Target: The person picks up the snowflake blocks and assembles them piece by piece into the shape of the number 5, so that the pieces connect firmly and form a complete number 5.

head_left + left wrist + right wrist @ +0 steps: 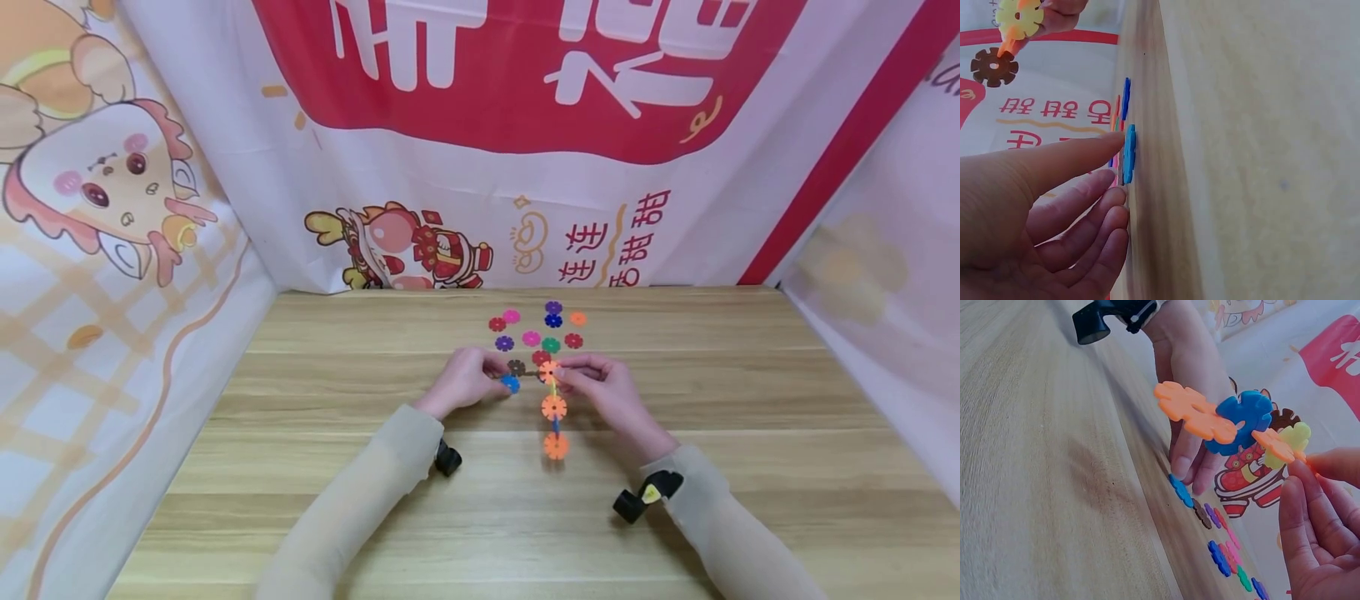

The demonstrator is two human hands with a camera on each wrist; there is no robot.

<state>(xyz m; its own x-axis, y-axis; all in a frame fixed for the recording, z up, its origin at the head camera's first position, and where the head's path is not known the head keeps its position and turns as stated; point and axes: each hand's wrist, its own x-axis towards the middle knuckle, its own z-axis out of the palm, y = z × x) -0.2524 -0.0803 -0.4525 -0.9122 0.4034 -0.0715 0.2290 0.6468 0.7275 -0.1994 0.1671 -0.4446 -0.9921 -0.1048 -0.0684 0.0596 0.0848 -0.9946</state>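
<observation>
My right hand (606, 390) pinches the orange disc at the far end of a chain of slotted plastic snowflake discs. Orange (1194, 412), blue (1247, 419) and yellow (1297, 434) discs are slotted together in it, raised above the table. A brown disc (994, 67) sticks out of the chain's far end. At the tabletop, my left hand (467, 383) has thumb and index finger at the edges of a light blue disc (511, 384). That disc shows edge-on (1130, 153) in the left wrist view. Just beyond it lies a loose brown disc (516, 367).
Beyond the hands, several loose discs lie on the wooden table (360, 333), among them purple (553, 307), dark blue (553, 321), green (551, 345), pink (512, 317) and red (573, 341). A printed cloth (465, 167) hangs behind the table.
</observation>
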